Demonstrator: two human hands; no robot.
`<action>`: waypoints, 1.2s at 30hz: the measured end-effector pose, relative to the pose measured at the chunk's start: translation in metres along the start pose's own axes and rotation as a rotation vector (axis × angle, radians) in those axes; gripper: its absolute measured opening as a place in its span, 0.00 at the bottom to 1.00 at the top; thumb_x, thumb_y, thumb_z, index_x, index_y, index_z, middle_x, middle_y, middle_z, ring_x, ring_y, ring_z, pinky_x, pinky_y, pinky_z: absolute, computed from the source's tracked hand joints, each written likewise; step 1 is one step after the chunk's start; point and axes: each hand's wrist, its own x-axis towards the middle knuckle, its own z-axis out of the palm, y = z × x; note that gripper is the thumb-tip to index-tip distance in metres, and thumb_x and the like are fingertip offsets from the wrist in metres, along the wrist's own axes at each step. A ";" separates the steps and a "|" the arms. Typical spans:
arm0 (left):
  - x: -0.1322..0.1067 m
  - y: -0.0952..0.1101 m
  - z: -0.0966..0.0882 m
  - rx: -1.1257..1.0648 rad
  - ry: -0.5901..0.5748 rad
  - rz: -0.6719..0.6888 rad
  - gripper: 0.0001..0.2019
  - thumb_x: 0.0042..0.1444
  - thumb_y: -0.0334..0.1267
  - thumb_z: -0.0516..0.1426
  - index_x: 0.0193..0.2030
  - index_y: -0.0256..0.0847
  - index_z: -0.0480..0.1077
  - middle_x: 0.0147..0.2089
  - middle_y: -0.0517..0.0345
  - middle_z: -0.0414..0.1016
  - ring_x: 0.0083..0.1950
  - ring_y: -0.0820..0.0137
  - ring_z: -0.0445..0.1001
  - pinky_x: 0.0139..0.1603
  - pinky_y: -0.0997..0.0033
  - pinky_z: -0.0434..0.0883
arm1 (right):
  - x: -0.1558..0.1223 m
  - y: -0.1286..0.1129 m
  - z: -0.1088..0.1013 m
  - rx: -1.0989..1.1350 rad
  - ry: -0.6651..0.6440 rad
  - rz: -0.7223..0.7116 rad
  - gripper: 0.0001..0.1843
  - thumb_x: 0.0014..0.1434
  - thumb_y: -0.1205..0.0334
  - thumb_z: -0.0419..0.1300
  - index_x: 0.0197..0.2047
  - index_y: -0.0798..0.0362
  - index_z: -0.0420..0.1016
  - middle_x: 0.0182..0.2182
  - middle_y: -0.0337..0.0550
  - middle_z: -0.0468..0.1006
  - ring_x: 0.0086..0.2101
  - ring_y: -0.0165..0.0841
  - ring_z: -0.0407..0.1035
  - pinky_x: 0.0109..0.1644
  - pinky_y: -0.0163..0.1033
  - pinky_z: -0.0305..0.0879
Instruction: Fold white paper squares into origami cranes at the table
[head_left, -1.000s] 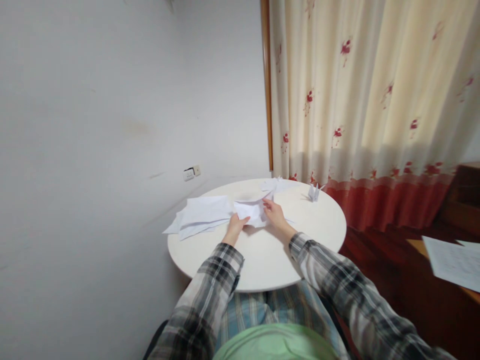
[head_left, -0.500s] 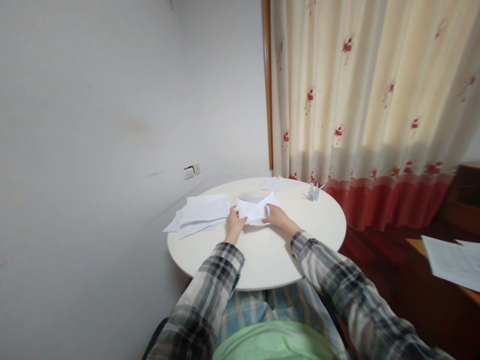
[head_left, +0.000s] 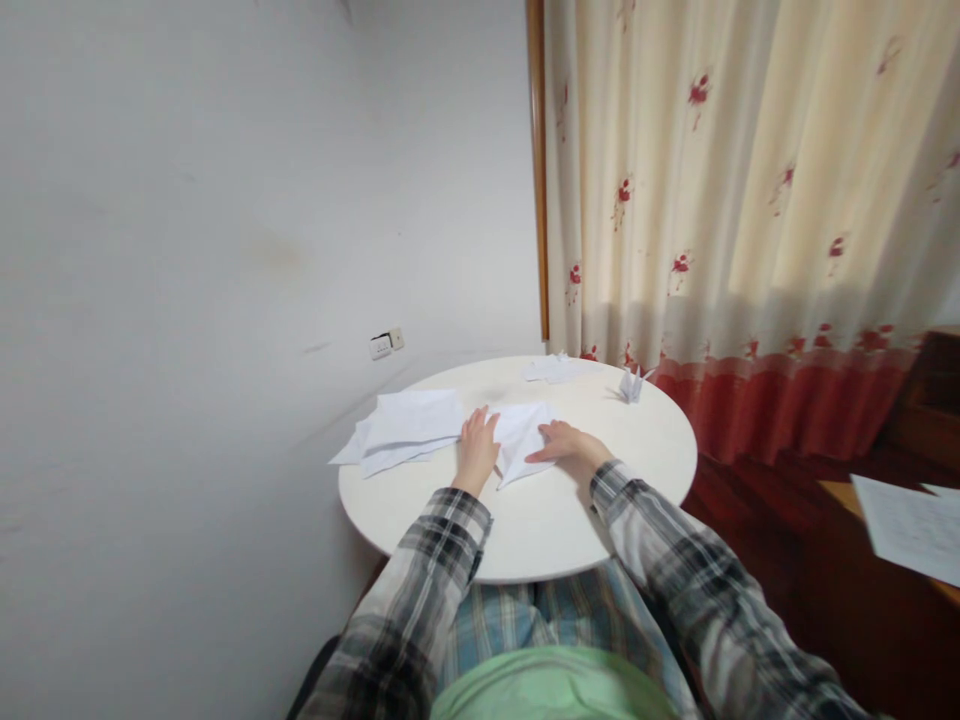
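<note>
A folded sheet of white paper lies on the round white table, with one corner pointing toward me. My left hand rests at its left edge, fingers apart and palm down. On the right side of the sheet, my right hand lies with its fingers stretched over the paper and the thumb apart. Both hands partly cover the sheet's sides, so its full outline is hidden.
Left of the sheet is a loose stack of white paper overhanging the table's edge. A folded paper crane stands at the far right, and more paper lies at the back. Printed sheets rest on a wooden surface to the right.
The paper was held slightly raised between both hands with its edges up. Now it lies flatter and turned, a corner toward me, and my fingers have opened out over it.
</note>
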 end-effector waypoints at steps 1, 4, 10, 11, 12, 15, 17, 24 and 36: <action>0.001 0.001 0.000 0.006 -0.071 0.057 0.23 0.48 0.23 0.53 0.53 0.38 0.66 0.61 0.48 0.61 0.63 0.62 0.56 0.63 0.63 0.52 | -0.002 -0.002 -0.001 0.004 -0.019 0.004 0.49 0.40 0.34 0.59 0.60 0.55 0.58 0.59 0.57 0.58 0.59 0.48 0.51 0.58 0.47 0.50; 0.002 0.001 0.002 -0.019 -0.243 0.115 0.20 0.52 0.24 0.47 0.50 0.39 0.70 0.53 0.52 0.71 0.56 0.66 0.67 0.58 0.69 0.60 | -0.008 -0.010 -0.001 -0.018 -0.030 0.049 0.44 0.48 0.34 0.52 0.61 0.55 0.56 0.60 0.59 0.54 0.60 0.49 0.47 0.59 0.52 0.46; 0.003 0.001 0.006 -0.052 -0.342 0.095 0.20 0.54 0.26 0.45 0.50 0.36 0.69 0.53 0.52 0.71 0.55 0.68 0.67 0.58 0.73 0.59 | -0.008 -0.020 0.005 -0.036 0.004 0.104 0.32 0.59 0.46 0.43 0.61 0.57 0.54 0.61 0.61 0.51 0.61 0.48 0.44 0.59 0.56 0.42; 0.003 0.001 0.007 -0.050 -0.367 0.105 0.19 0.56 0.29 0.44 0.52 0.35 0.68 0.55 0.51 0.69 0.56 0.69 0.65 0.58 0.73 0.58 | -0.007 -0.020 0.005 -0.036 0.005 0.099 0.33 0.59 0.46 0.42 0.61 0.57 0.53 0.62 0.61 0.49 0.61 0.48 0.43 0.59 0.57 0.41; 0.003 0.001 0.007 -0.040 -0.391 0.113 0.19 0.57 0.32 0.44 0.54 0.34 0.66 0.57 0.49 0.67 0.58 0.69 0.63 0.59 0.73 0.56 | -0.006 -0.018 0.006 -0.035 0.007 0.092 0.33 0.59 0.45 0.41 0.62 0.57 0.52 0.62 0.60 0.48 0.62 0.47 0.42 0.59 0.57 0.40; 0.002 0.000 0.009 0.039 -0.451 0.075 0.23 0.60 0.41 0.42 0.60 0.33 0.58 0.64 0.46 0.56 0.65 0.64 0.53 0.63 0.65 0.50 | -0.003 -0.012 0.007 -0.031 0.004 0.056 0.37 0.58 0.40 0.40 0.63 0.54 0.49 0.63 0.58 0.46 0.62 0.47 0.39 0.60 0.58 0.36; 0.001 0.000 0.010 0.096 -0.481 0.010 0.26 0.60 0.47 0.40 0.63 0.36 0.53 0.66 0.47 0.49 0.67 0.60 0.47 0.64 0.58 0.47 | -0.002 -0.006 0.006 -0.027 0.014 0.017 0.39 0.57 0.37 0.38 0.64 0.53 0.48 0.64 0.56 0.45 0.62 0.47 0.38 0.61 0.57 0.35; 0.001 -0.002 0.010 0.175 -0.476 -0.176 0.36 0.57 0.57 0.38 0.64 0.34 0.49 0.68 0.40 0.42 0.68 0.56 0.41 0.64 0.56 0.43 | 0.001 0.010 0.002 -0.045 0.058 0.046 0.39 0.57 0.36 0.36 0.63 0.52 0.49 0.64 0.54 0.46 0.62 0.44 0.40 0.61 0.52 0.36; 0.003 -0.008 0.013 -0.084 -0.233 -0.213 0.30 0.57 0.48 0.48 0.64 0.37 0.51 0.62 0.41 0.58 0.64 0.56 0.55 0.62 0.57 0.51 | 0.003 0.016 0.003 -0.051 0.104 0.105 0.38 0.58 0.37 0.37 0.62 0.54 0.52 0.63 0.54 0.49 0.62 0.44 0.42 0.60 0.52 0.39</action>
